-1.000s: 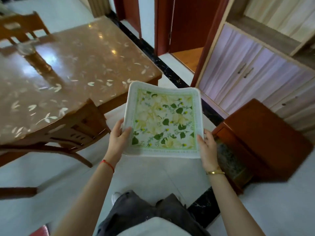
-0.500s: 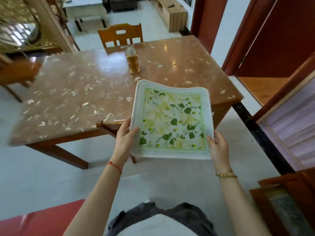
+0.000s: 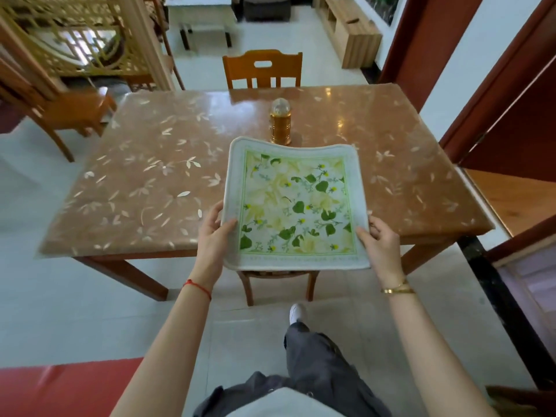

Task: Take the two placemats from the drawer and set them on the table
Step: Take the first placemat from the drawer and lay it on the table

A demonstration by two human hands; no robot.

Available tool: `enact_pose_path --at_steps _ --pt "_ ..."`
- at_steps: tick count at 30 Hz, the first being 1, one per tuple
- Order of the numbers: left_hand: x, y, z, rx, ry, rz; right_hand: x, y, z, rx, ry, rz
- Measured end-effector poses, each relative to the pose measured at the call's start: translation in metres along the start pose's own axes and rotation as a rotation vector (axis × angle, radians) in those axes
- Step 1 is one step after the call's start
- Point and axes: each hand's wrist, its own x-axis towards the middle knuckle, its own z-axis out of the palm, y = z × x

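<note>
I hold a square placemat, white-edged with green leaves and yellow flowers, flat in the air over the near edge of the table. My left hand grips its lower left edge and my right hand grips its lower right edge. Whether a second mat lies under the top one I cannot tell. The table is brown and glossy with a pale leaf pattern. The drawer is out of view.
A small gold lamp with a clear dome stands on the table just beyond the mat. One wooden chair is at the far side, another chair is tucked under the near edge. A red-brown door frame is at right.
I have turned left from the cabinet and now face the table squarely. The placemat, still held by both hands, has come over the table's near edge.
</note>
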Motion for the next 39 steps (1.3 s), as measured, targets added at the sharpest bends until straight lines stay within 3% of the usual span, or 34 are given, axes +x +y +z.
enact_pose_path --at_steps 12,18,30,39 --pt "0.151 -0.012 0.041 0.122 0.101 -0.087 0.178 0.022 0.042 -0.142 -0.191 0.134" --pt "0.202 -0.042 0.052 0.268 0.028 -0.193 0.224 0.051 0.057 -0.208 -0.235 0.307" --pt "0.243 -0.093 0.032 0.342 -0.068 -0.411 0.244 0.089 0.091 -0.391 -0.266 0.424" --pt "0.244 -0.119 0.019 0.503 -0.033 -0.326 0.231 0.112 0.094 -0.494 -0.226 0.458"
